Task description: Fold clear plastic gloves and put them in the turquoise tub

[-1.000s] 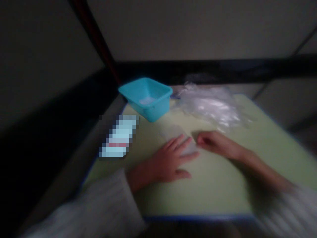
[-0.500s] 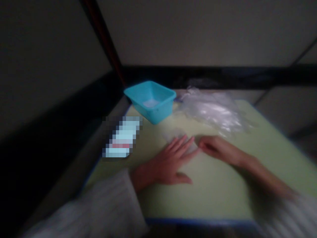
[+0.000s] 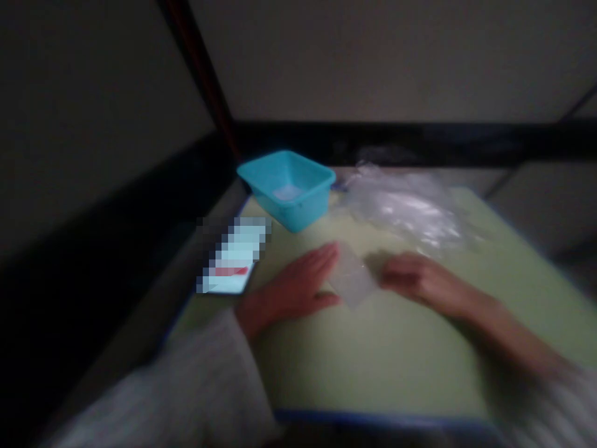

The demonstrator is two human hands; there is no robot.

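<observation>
Item: counter (image 3: pixel 387 367), yellow-green top, blue edging, seen from its near edge.

Item: clear plastic square (image 3: pixel 355 283), one, lying on the counter around its middle, well in from the near edge, one corner pointing toward it; a thin bright line crosses its face.

Item: my left grip (image 3: pixel 305 283), palm down, fingers together and extended, thumb apart; fingertips at the square's left side, nothing visibly grasped.

Item: my right grip (image 3: pixel 413 277), fingers curled in, just beside the square's right corner; too blurred for me to tell how tightly it is closed or whether it pinches anything.

Item: teal basin (image 3: pixel 310 211), at the far left corner, something whitish (image 3: pixel 287 191) on its floor.

Item: heap of clear plastic (image 3: pixel 410 205), crumpled and shiny, along the far edge, right of the basin.

Item: flat slab (image 3: pixel 237 255), pale, pixelated, with a red band, beside the left edge.

Item: my sleeves (image 3: pixel 186 373), light knit, both forearms reaching in across the near edge.
</observation>
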